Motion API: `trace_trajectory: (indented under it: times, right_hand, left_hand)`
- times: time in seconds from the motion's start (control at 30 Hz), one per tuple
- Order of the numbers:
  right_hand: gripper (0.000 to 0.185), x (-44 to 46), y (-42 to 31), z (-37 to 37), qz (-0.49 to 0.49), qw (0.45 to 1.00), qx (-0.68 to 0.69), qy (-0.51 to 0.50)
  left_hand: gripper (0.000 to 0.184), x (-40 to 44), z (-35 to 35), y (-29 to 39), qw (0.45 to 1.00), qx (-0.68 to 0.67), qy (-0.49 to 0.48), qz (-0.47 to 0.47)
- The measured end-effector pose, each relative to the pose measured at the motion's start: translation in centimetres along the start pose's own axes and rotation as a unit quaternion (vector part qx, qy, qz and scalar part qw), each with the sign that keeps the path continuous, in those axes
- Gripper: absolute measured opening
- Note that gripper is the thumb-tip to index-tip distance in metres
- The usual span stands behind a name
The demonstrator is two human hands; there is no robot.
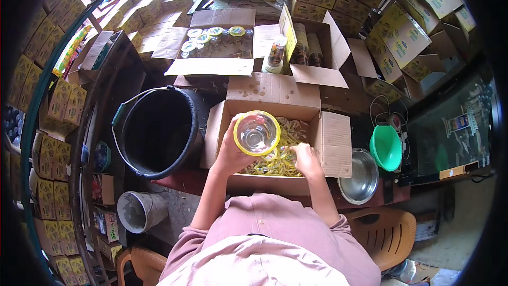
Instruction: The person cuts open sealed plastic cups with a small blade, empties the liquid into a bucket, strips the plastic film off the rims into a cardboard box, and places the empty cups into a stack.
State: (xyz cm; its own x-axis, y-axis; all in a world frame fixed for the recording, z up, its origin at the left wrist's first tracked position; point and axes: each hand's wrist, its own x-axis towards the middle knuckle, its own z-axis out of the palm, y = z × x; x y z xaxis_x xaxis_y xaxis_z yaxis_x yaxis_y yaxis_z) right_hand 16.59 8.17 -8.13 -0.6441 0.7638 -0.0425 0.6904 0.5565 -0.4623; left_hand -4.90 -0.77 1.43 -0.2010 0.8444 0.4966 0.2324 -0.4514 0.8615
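Note:
My left hand point(230, 151) is wrapped round a clear cup point(257, 136) with a yellow rim, held above an open cardboard box point(273, 95). Its round mouth faces up toward me. Inside the box lies a tangled heap of thin yellow-and-clear strips point(259, 167). Down at the right side of the heap, my right hand point(308, 160) has its fingers closed on a yellow-and-clear strip. Part of the heap is hidden behind the cup and my left hand.
A black bucket point(198, 132) stands left of the box, a grey bucket point(138, 213) below it. Right are a steel bowl point(360, 180) and a green bowl point(386, 148). Behind stand a carton of lidded jars point(215, 69) and a carton with stacked cups point(320, 76). Stacked yellow cartons surround the table.

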Motion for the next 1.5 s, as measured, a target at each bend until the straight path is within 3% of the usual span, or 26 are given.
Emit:
trace_trajectory:
  times: [0.03,0.07,0.13,0.17,0.27,0.4,0.53,0.6,0.63,0.67,0.77,0.83,1.0,1.13,1.23,1.3,1.37,1.5]
  right_hand:
    - [0.053,-0.4,0.2,0.7,-0.009,1.0,0.018,0.007]
    - [0.057,-1.0,0.4,1.2,-0.032,0.998,0.017,0.056]
    - [0.059,-1.2,0.0,0.6,0.012,0.994,0.092,0.059]
    - [0.06,-1.4,-0.2,0.0,0.036,0.989,0.128,0.06]
    - [0.06,-1.7,-0.6,-1.6,0.082,0.97,0.214,0.081]
    - [0.054,-2.1,0.5,-1.0,0.076,0.953,0.255,0.144]
    - [0.049,-2.5,0.9,-0.7,0.075,0.948,0.25,0.182]
    - [0.047,-2.5,1.0,-0.6,0.079,0.947,0.245,0.194]
    - [0.047,-2.6,0.8,-0.8,0.089,0.945,0.244,0.197]
    - [0.047,-2.5,1.0,-0.7,0.087,0.945,0.245,0.199]
    - [0.047,-2.2,1.1,-0.5,0.076,0.945,0.243,0.204]
    - [0.046,-1.9,0.7,-0.5,0.065,0.943,0.248,0.21]
    - [0.046,-1.2,0.2,-0.8,0.056,0.945,0.245,0.208]
    - [0.045,-1.3,0.9,-1.1,0.054,0.946,0.238,0.215]
    - [0.043,-1.6,1.8,-1.3,0.064,0.944,0.241,0.218]
    - [0.043,-2.0,2.4,-1.6,0.071,0.94,0.248,0.224]
    - [0.043,-2.2,3.4,-1.6,0.081,0.935,0.262,0.225]
    - [0.043,-2.6,4.1,-2.2,0.093,0.922,0.295,0.231]
  left_hand:
    - [0.065,0.1,-0.3,0.1,1.0,0.019,0.003,0.006]
    - [0.064,0.3,-0.3,-0.4,0.998,-0.06,0.02,-0.005]
    - [0.063,-0.2,-0.1,-1.2,0.974,-0.217,0.048,-0.036]
    - [0.056,-0.6,-0.6,-1.2,0.946,-0.306,0.044,-0.095]
    - [0.059,-0.7,-1.0,-2.7,0.868,-0.465,0.044,-0.17]
    - [0.057,-0.1,-1.1,-3.6,0.86,-0.471,0.064,-0.183]
    - [0.053,1.0,-3.0,-3.4,0.878,-0.454,0.059,-0.138]
    - [0.049,1.4,-5.3,-2.0,0.876,-0.431,0.168,-0.132]
    - [0.045,1.6,-6.4,-1.5,0.854,-0.443,0.244,-0.122]
    - [0.046,1.4,-8.2,-2.1,0.823,-0.498,0.257,-0.089]
    - [0.042,0.4,-11.8,-2.9,0.634,-0.725,0.267,0.036]
    - [0.039,-1.4,-15.5,-7.4,0.512,-0.734,0.445,0.006]
    - [0.034,-3.0,-16.5,-10.4,0.445,-0.746,0.496,0.011]
    - [0.038,-2.8,-16.3,-10.1,0.449,-0.749,0.486,0.029]
    - [0.044,-1.6,-14.7,-7.3,0.503,-0.673,0.542,0.016]
    - [0.049,-0.7,-13.5,-4.4,0.473,-0.689,0.549,0.02]
    - [0.049,-1.4,-14.3,-6.3,0.511,-0.69,0.513,0.011]
    - [0.041,-2.0,-16.2,-9.4,0.414,-0.778,0.472,0.033]
